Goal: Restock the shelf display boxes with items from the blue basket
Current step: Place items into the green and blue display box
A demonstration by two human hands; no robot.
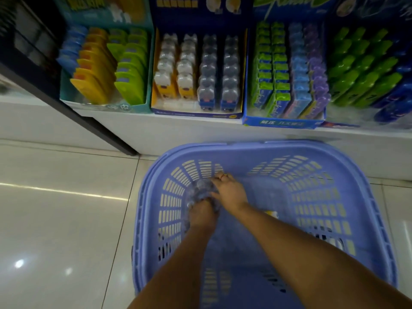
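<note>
While both arms reach into the blue basket (pixel 376 219), the left hand (pixel 201 216) and right hand (pixel 229 192) close together around a clear-wrapped bundle (pixel 200 189) by its far-left wall, apparently to lift it shelfward.

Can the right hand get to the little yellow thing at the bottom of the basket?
Probably yes. The yellow item lies on the floor of the blue basket, just beside the right forearm, with nothing on top of it. But the right hand is busy gripping a clear-wrapped packet together with the left hand.
</note>
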